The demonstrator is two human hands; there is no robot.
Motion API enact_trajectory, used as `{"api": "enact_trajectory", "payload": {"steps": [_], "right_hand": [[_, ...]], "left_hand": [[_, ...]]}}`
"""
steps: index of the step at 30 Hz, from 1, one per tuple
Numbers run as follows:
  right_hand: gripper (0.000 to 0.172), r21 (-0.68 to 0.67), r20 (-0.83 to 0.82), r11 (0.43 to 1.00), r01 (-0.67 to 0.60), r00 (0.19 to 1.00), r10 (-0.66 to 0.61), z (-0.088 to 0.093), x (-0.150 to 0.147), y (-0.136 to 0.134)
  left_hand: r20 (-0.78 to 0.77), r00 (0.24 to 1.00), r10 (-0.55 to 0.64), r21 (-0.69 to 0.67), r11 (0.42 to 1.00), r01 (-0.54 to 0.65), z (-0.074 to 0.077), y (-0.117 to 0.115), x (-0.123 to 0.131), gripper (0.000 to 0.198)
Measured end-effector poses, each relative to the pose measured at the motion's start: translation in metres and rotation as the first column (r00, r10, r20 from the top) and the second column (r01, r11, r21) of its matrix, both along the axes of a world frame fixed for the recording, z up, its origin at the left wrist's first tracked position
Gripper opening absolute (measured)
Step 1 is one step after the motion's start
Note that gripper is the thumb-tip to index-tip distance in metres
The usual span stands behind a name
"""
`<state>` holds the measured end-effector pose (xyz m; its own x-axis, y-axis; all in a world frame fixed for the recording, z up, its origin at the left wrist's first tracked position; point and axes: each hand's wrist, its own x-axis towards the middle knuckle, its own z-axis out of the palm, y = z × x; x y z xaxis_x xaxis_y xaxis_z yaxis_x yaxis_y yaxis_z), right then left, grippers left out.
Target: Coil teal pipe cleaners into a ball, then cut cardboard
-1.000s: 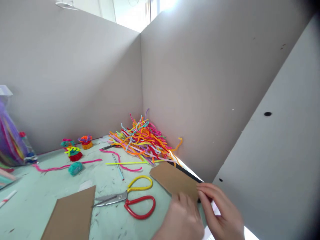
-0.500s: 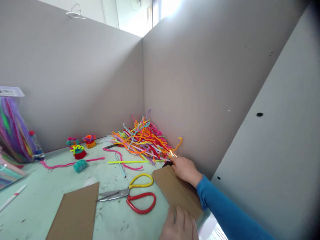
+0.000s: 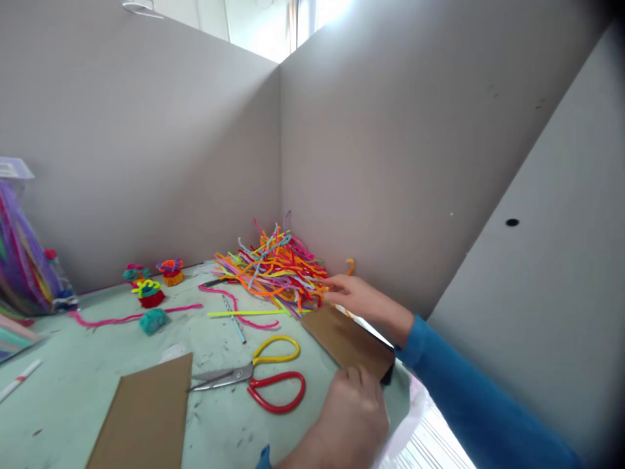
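Observation:
At the table's right edge lies a piece of brown cardboard, with something dark showing under its right side. My left hand has its fingers closed at the near end of this cardboard; the fingertips are partly hidden. Over the far end hovers my right hand, fingers stretched out towards the pile of coloured pipe cleaners, with nothing visible in it. Left of my hands rest large scissors with one yellow and one red handle loop, blades pointing left.
Another cardboard piece lies at the front left. Small pipe-cleaner figures and a teal fuzzy ball sit farther back. Pink pipe cleaner and a pen lie left. Grey partitions close off the back and right.
My right hand has risen off the cardboard's far side, its fingers loosened. My left hand has moved further into view at the near end. The cardboard has shifted slightly up the view.

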<state>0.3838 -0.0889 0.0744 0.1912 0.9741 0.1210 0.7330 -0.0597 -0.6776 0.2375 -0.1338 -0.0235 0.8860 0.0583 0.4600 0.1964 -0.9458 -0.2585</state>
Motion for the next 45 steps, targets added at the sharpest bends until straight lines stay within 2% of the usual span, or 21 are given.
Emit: {"api": "enact_trajectory", "payload": {"steps": [3, 6, 9, 12, 14, 15, 18, 20, 22, 25, 27, 29, 31, 33, 36, 41, 45], "right_hand": [[0.031, 0.063, 0.066, 0.998, 0.004, 0.998, -0.008, 0.019, -0.007, -0.032], [0.03, 0.069, 0.051, 0.998, 0.007, 0.999, -0.01, 0.025, -0.014, -0.05], [0.028, 0.059, 0.114, 0.998, -0.018, 0.993, 0.011, 0.016, -0.026, -0.05], [0.024, -0.008, 0.199, 0.993, -0.121, 0.973, 0.12, -0.003, -0.051, -0.037], [0.022, -0.075, 0.256, 0.98, -0.182, 0.947, 0.195, -0.018, -0.072, -0.028], [0.02, -0.102, 0.295, 0.974, -0.203, 0.929, 0.224, -0.026, -0.083, -0.023], [0.021, -0.118, 0.422, 0.954, -0.274, 0.856, 0.298, -0.048, -0.111, -0.013], [0.024, -0.11, 0.477, 0.943, -0.316, 0.815, 0.329, -0.061, -0.122, -0.008], [0.026, -0.098, 0.511, 0.938, -0.331, 0.792, 0.333, -0.072, -0.126, -0.002], [0.026, -0.069, 0.573, 0.941, -0.331, 0.759, 0.309, -0.084, -0.124, 0.01], [0.024, -0.048, 0.638, 0.968, -0.245, 0.738, 0.218, -0.087, -0.123, 0.021], [0.022, -0.028, 0.696, 0.993, -0.119, 0.71, 0.105, -0.084, -0.125, 0.032], [0.02, -0.029, 0.703, 0.996, -0.079, 0.707, 0.077, -0.077, -0.134, 0.041], [0.017, -0.058, 0.64, 0.982, -0.181, 0.748, 0.176, -0.069, -0.148, 0.049], [0.02, -0.055, 0.468, 0.915, -0.399, 0.8, 0.376, -0.065, -0.176, 0.059], [0.029, 0.03, 0.361, 0.898, -0.44, 0.842, 0.401, -0.082, -0.212, 0.069], [0.022, 0.124, 0.35, 0.833, -0.539, 0.81, 0.471, -0.089, -0.206, 0.072]], "left_hand": [[-0.074, 0.996, -0.056, -0.059, 0.997, 0.052, 0.001, -0.002, 0.009, 0.022], [-0.082, 0.996, -0.043, -0.117, 0.993, 0.033, 0.004, -0.006, 0.009, 0.033], [-0.146, 0.989, 0.011, -0.177, 0.983, -0.038, 0.017, -0.002, -0.009, 0.031], [-0.29, 0.951, 0.105, -0.293, 0.937, -0.192, 0.035, 0.02, -0.048, 0.018], [-0.343, 0.902, 0.262, -0.336, 0.863, -0.378, 0.046, 0.041, -0.084, 0.018], [-0.35, 0.861, 0.368, -0.347, 0.803, -0.484, 0.05, 0.052, -0.104, 0.019], [-0.34, 0.655, 0.675, -0.34, 0.561, -0.755, 0.053, 0.078, -0.166, 0.024], [-0.297, 0.516, 0.803, -0.313, 0.429, -0.847, 0.048, 0.086, -0.201, 0.026], [-0.295, 0.44, 0.848, -0.35, 0.333, -0.876, 0.038, 0.09, -0.227, 0.034], [-0.299, 0.425, 0.854, -0.439, 0.273, -0.856, 0.023, 0.091, -0.246, 0.056], [-0.269, 0.412, 0.871, -0.482, 0.248, -0.84, 0.016, 0.091, -0.249, 0.069], [-0.25, 0.393, 0.885, -0.524, 0.218, -0.823, 0.012, 0.093, -0.249, 0.077], [-0.252, 0.38, 0.89, -0.568, 0.182, -0.802, 0.012, 0.094, -0.249, 0.081], [-0.261, 0.368, 0.892, -0.617, 0.139, -0.775, 0.014, 0.096, -0.25, 0.082], [-0.245, 0.358, 0.901, -0.711, 0.083, -0.698, 0.015, 0.099, -0.252, 0.081], [-0.14, 0.413, 0.9, -0.898, 0.06, -0.435, 0.011, 0.104, -0.254, 0.07], [-0.1, 0.44, 0.893, -0.982, -0.018, -0.187, 0.014, 0.105, -0.253, 0.06]]}}
